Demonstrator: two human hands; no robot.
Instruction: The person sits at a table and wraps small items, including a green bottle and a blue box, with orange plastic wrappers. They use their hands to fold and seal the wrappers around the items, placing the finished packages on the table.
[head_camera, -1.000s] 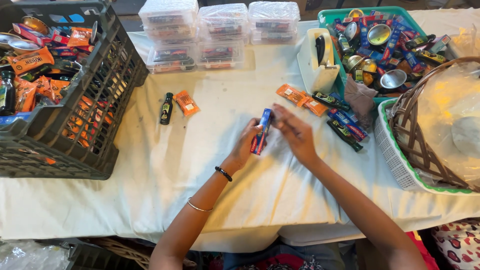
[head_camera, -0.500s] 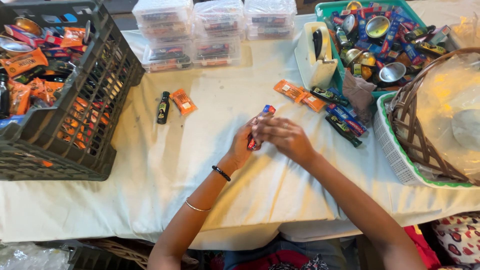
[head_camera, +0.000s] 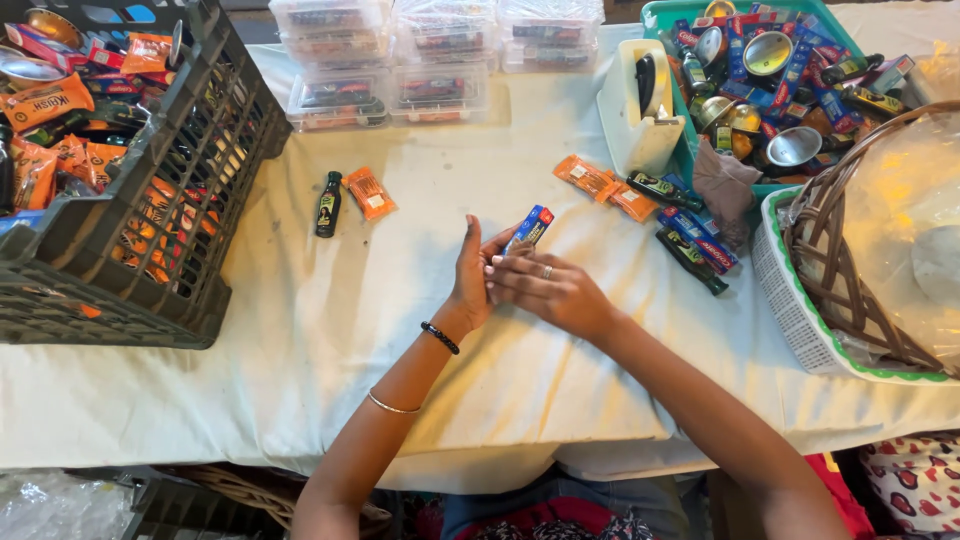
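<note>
My left hand (head_camera: 472, 276) and my right hand (head_camera: 545, 288) meet at the middle of the white-clothed table (head_camera: 330, 340). Together they grip a small blue and red box (head_camera: 529, 229), which sticks up and away from my fingers at a tilt. My left hand's fingers stand upright against the box's lower end, and my right hand's fingers press on it from the right. A small dark bottle (head_camera: 328, 203) and an orange sachet (head_camera: 370, 192) lie on the cloth to the left of my hands.
A dark plastic crate (head_camera: 150, 240) of orange packets stands at left. Clear lidded boxes (head_camera: 440, 45) are stacked at the back. A green tray (head_camera: 680, 150) of boxes, bottles and metal bowls, a white tape dispenser (head_camera: 640, 110), loose sachets (head_camera: 600, 185) and a wicker basket (head_camera: 860, 270) sit at right.
The box has tilted over to point up and right, and both hands have closed tighter around its lower end. The view has shifted slightly.
</note>
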